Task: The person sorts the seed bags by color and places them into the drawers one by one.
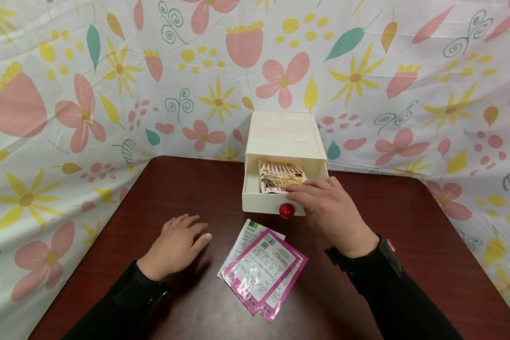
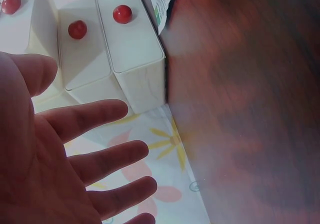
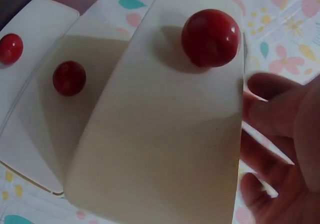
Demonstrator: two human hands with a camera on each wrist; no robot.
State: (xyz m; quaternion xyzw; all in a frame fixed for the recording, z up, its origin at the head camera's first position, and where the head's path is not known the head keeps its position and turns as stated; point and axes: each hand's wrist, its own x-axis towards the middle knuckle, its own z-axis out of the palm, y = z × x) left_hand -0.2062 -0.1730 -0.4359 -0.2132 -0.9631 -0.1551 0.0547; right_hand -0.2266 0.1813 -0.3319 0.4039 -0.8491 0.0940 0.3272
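Observation:
A white drawer (image 1: 261,203) with a red knob (image 1: 286,210) stands pulled out of its cabinet. Inside lies a packet (image 1: 280,174) with a colourful striped-awning print. Over the drawer's front rim reaches my right hand (image 1: 335,212), its fingers extended to the packet's near right corner. In the right wrist view, the drawer front (image 3: 160,124) hides the fingertips. My left hand (image 1: 176,248) hovers with fingers spread, left of several flat packets; nothing is in it. Magenta-edged packets (image 1: 261,269) overlap a white and green one (image 1: 244,236) in front of the drawer.
The white cabinet (image 1: 285,134) is at the table's back, against a floral cloth (image 1: 357,108). Two lower drawers, each with a red knob (image 3: 69,78), sit closed beneath the pulled-out one. Dark reddish wood covers the table (image 1: 187,189).

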